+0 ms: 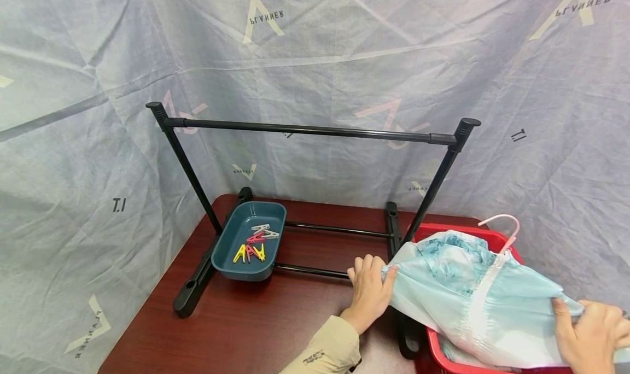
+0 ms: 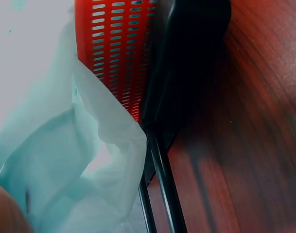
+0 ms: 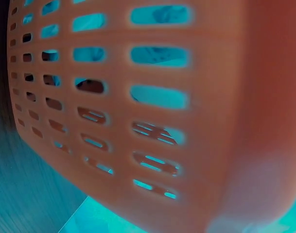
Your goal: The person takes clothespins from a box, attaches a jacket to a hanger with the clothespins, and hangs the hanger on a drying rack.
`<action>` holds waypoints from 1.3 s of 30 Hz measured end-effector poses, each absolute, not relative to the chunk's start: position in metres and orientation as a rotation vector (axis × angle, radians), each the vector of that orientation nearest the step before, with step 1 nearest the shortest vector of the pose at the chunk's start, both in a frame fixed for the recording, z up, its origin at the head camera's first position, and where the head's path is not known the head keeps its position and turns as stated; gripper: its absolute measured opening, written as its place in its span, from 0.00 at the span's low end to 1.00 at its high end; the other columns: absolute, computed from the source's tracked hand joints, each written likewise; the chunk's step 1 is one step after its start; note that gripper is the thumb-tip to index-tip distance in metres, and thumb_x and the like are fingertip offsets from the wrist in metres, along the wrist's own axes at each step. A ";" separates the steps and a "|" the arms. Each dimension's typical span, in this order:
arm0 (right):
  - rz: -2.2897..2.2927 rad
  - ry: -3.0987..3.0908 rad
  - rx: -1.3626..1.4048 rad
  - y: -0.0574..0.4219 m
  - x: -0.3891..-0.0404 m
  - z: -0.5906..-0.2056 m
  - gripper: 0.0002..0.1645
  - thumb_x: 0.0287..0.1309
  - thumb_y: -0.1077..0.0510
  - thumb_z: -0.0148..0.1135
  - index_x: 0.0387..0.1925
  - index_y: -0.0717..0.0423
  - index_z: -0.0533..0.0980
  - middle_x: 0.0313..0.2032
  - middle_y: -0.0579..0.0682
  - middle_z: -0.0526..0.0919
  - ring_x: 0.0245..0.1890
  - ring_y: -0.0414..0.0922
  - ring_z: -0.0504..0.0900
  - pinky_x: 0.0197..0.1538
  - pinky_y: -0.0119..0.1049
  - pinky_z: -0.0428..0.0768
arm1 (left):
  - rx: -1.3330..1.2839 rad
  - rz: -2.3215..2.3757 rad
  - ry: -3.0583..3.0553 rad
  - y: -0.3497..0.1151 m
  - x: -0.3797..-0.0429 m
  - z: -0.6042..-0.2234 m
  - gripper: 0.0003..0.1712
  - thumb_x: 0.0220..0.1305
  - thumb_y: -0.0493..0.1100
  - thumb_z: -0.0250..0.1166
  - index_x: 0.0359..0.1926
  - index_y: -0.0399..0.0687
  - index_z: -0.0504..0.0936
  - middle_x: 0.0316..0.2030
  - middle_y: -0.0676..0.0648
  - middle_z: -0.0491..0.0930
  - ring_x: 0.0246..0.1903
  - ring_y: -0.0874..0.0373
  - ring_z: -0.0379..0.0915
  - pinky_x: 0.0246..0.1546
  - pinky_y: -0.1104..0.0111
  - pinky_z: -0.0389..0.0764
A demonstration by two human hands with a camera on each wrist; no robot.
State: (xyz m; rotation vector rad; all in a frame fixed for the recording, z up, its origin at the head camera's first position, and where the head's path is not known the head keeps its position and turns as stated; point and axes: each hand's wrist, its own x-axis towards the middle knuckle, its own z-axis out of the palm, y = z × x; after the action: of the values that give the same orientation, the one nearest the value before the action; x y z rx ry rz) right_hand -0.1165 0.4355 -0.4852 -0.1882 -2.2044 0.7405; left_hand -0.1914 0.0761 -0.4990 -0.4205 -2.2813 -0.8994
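A light blue and white garment (image 1: 521, 303) with a gathered white band lies stretched across the top of a red basket (image 1: 435, 341). The hook of a pink hanger (image 1: 512, 237) sticks up at the garment's far edge. My left hand (image 1: 368, 292) pinches the garment's left edge between thumb and fingers, beside the rack's right post. At the right side, my right hand (image 1: 588, 330) grips the opposite edge of the cloth. In the left wrist view, loose cloth (image 2: 109, 141) hangs in folds next to the basket wall (image 2: 119, 43). The slotted basket side (image 3: 211, 97) fills the right wrist view.
A black rack (image 1: 315, 129) with a high crossbar stands on the dark red table (image 1: 236, 330). At its left foot sits a blue tray (image 1: 228, 259) holding several yellow, red and white clothespins (image 1: 256, 243). A grey printed sheet (image 1: 315, 51) hangs behind.
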 end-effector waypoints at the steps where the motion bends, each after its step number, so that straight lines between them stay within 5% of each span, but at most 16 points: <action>1: 0.738 -2.198 -0.181 0.435 -0.117 -0.485 0.46 0.69 0.33 0.45 0.42 0.80 0.58 0.41 0.79 0.52 0.53 0.81 0.43 0.56 0.67 0.28 | -0.422 -0.903 -2.279 0.076 -0.191 -0.498 0.18 0.72 0.56 0.55 0.28 0.51 0.69 0.27 0.53 0.64 0.33 0.57 0.59 0.35 0.66 0.53; 39: 0.756 -2.288 -0.235 0.441 -0.113 -0.487 0.37 0.72 0.42 0.45 0.47 0.79 0.56 0.44 0.79 0.54 0.55 0.79 0.46 0.58 0.69 0.32 | -0.502 -0.985 -2.204 0.066 -0.194 -0.495 0.17 0.72 0.52 0.56 0.28 0.49 0.67 0.28 0.52 0.64 0.34 0.57 0.57 0.35 0.66 0.53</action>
State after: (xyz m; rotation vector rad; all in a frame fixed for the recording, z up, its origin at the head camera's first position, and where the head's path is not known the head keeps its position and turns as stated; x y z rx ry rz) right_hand -0.1134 0.4414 -0.4875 -0.2347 -2.2878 0.7559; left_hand -0.1939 0.0663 -0.4951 -0.5016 -2.2045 -0.9847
